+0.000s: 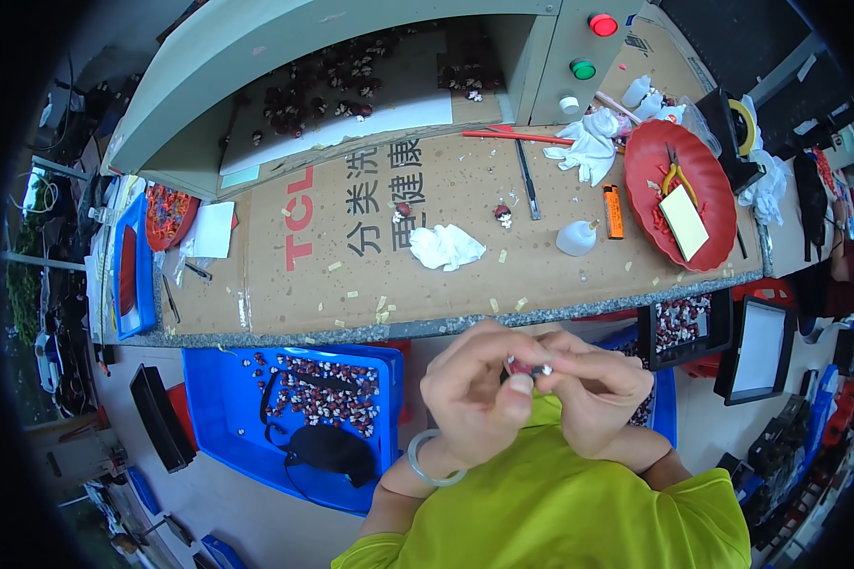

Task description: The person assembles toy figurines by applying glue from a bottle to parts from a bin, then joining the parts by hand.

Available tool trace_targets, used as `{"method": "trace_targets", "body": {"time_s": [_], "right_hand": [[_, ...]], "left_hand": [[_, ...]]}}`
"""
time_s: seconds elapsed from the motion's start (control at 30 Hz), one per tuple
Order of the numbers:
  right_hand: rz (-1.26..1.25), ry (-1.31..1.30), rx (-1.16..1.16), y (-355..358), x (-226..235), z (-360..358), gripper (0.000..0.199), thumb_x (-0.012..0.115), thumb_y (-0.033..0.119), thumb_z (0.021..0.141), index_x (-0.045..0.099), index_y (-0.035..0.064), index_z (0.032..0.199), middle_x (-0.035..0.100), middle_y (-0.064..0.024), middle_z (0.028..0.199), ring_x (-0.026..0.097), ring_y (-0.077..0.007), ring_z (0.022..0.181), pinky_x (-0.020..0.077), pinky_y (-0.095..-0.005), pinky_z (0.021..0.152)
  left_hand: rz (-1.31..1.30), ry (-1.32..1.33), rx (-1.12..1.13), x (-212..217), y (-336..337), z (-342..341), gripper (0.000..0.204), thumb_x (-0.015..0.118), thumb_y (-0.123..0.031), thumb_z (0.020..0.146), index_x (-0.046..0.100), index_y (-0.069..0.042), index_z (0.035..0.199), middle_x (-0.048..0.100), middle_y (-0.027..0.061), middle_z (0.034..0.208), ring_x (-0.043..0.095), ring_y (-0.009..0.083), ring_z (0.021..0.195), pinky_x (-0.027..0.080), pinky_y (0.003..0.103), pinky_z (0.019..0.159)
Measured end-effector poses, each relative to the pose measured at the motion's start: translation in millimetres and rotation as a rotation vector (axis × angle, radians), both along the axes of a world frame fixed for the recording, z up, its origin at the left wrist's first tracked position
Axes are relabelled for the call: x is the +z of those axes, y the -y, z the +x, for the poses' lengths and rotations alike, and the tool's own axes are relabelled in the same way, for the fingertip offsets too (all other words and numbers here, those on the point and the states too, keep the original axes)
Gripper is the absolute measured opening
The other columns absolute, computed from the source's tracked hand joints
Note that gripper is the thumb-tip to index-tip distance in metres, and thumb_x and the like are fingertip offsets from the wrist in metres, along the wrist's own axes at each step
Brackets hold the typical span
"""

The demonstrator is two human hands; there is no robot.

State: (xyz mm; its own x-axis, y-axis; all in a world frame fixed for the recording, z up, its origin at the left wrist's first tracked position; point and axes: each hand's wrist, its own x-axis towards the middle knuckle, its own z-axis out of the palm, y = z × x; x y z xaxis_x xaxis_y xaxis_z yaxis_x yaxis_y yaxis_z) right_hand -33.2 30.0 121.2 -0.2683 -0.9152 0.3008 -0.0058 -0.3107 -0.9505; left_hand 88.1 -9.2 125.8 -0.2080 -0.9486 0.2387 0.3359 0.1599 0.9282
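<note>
Lower centre, the left hand point(474, 394) and right hand point(600, 391) pinch a small figure point(519, 366), fingers curled in. It looks like close handwork, calling for steady fingertips next.

Wkshp, mach. point(285, 45) w/ btns point(583, 69), parts bin point(215, 398)

Blue tub point(216, 403) looks smooth plas., tabletop cardbd. point(531, 270) matt.

Greenery point(24, 308) shows through a window point(52, 261) beyond pale floor point(280, 512).
</note>
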Motion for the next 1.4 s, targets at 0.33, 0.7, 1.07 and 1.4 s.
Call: {"method": "trace_targets", "body": {"time_s": [0.33,0.7,1.07,1.4], "right_hand": [[0.115,-0.009,-0.21,9.5,-21.5,4.2,0.022,0.071,-0.008,0.071,0.069,-0.0042,0.093,0.07,-0.0146,0.087,0.063,-0.0104,0.073,0.0497,-0.0221,0.068],[0.211,0.068,-0.196,10.3,-24.5,4.3,0.02,0.068,-0.006,0.076,0.069,-0.0037,0.096,0.069,-0.013,0.091,0.061,-0.0081,0.077,0.0492,-0.0208,0.07],[0.326,0.233,-0.079,15.2,-33.2,-1.7,0.019,0.066,-0.005,0.08,0.066,-0.0056,0.098,0.068,-0.0124,0.092,0.064,-0.0125,0.082,0.0517,-0.0242,0.077],[0.348,0.333,0.004,16.2,-42.2,-5.4,0.017,0.064,-0.004,0.082,0.065,-0.0067,0.099,0.068,-0.0125,0.091,0.064,-0.0125,0.083,0.0514,-0.023,0.076]], "left_hand": [[0.312,-0.125,-0.127,-23.0,15.3,-7.9,0.02,0.042,0.008,0.084,0.055,0.007,0.1,0.056,0.0051,0.076,0.045,0.0035,0.053,0.038,0.019,0.049],[0.414,-0.167,-0.13,-30.9,18.0,-10.2,0.02,0.043,0.006,0.085,0.056,0.006,0.1,0.054,0.003,0.071,0.044,0.0035,0.052,0.036,0.019,0.047],[0.022,0.195,0.134,-46.2,17.6,-13.0,0.019,0.055,0.007,0.075,0.061,0.005,0.092,0.055,0.0032,0.072,0.052,0.0072,0.059,0.043,0.02,0.055],[-0.229,0.407,0.241,-46.0,18.6,-13.7,0.024,0.06,0.006,0.066,0.064,0.001,0.088,0.056,0.0065,0.07,0.054,0.0126,0.055,0.044,0.024,0.053]]}}
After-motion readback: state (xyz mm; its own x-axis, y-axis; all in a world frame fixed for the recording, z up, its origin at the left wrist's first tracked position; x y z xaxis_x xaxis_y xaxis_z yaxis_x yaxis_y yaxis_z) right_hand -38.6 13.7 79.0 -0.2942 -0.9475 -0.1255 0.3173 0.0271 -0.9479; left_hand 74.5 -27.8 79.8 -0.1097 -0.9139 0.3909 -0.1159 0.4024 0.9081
